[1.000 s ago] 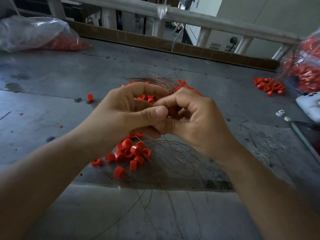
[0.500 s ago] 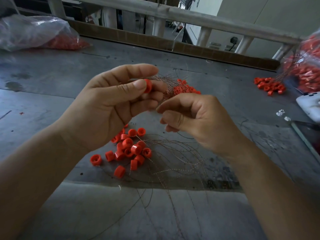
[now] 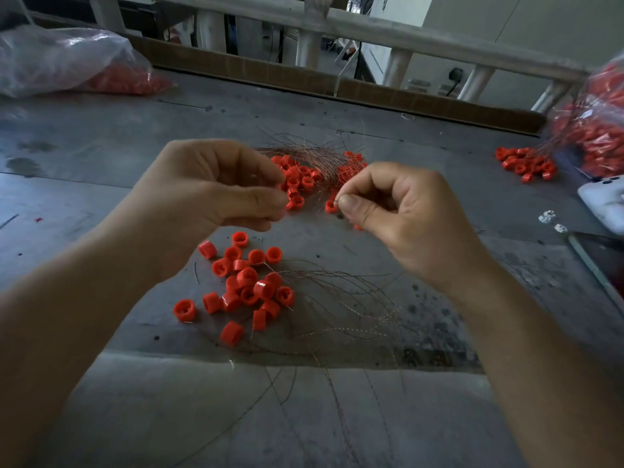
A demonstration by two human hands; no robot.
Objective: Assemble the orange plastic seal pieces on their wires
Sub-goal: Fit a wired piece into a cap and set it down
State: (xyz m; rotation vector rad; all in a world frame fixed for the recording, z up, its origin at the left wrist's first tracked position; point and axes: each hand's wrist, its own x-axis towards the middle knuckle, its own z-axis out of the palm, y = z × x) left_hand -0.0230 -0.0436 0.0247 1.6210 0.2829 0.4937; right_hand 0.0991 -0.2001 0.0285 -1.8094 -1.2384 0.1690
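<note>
— Whereabouts of the orange seal piece [image 3: 331, 206]?
— Seen above the middle of the desk [image 3: 84, 204], pinched at its edge by the right hand [image 3: 401, 211]. Found that grip pressed together, thumb tip against forefinger tip.
— And the left hand [image 3: 209, 194]?
— Hovered just beside, apart from the right, with fingers curled and thumb laid toward them. Couldn't tell that grip's state, holding or bare, against the orange behind it.
— Behind it?
— Saw a wired heap [image 3: 300, 177] of pieces there, crossed by a bundle of thin wires [image 3: 304, 155] on the side toward the far edge.
— Nearer the front edge?
— Found a loose pile of seal pieces [image 3: 246, 285] below the wrists, mostly touching, plus bare wires [image 3: 341, 295] fanned out rightward from it.
— Out at the edges?
— Noted a small heap [image 3: 523, 162] near the right edge, just beside a clear bag [image 3: 594, 130] stuffed with orange parts. Also saw a second bag [image 3: 67, 62] in the far left corner, a white device [image 3: 604, 204] cut off at the right edge, and a cardboard strip [image 3: 236, 67] along the far edge.
</note>
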